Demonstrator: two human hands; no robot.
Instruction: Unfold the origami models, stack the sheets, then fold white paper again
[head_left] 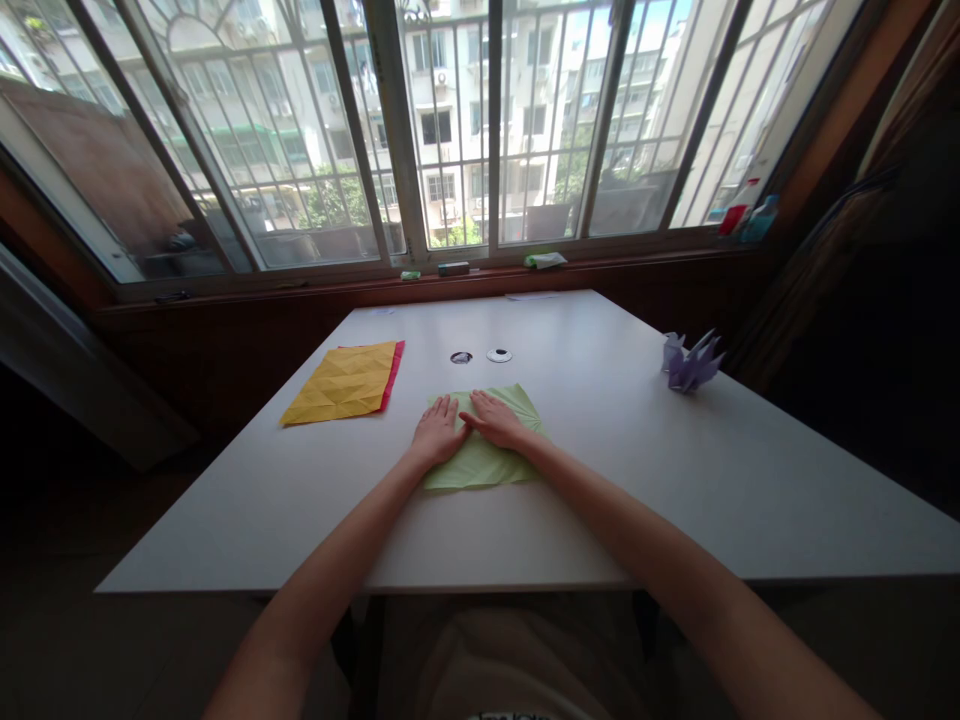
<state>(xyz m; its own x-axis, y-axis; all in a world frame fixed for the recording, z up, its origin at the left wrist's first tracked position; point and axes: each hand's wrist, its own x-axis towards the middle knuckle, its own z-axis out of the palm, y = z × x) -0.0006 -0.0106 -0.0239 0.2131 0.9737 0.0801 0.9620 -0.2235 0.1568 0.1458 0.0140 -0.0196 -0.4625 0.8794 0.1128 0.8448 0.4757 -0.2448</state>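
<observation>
A light green sheet of paper [480, 468] with crease lines lies flat on the white table [600, 460] in front of me. On its upper left part rests my left hand [439, 432], palm down with the fingers stretched out. My right hand [493, 418] lies flat on the middle of the same sheet, its thumb touching or close to the left hand. Neither hand grips anything. Creases fan out toward the sheet's upper right corner, and the parts under both hands are hidden.
To the left lie a creased yellow sheet [341, 382] and a red sheet [394, 375] partly under it. Folded purple paper figures [691, 365] stand near the right edge. Two round cable holes, one with a white cover [499, 355], sit beyond the green sheet. A barred window is behind.
</observation>
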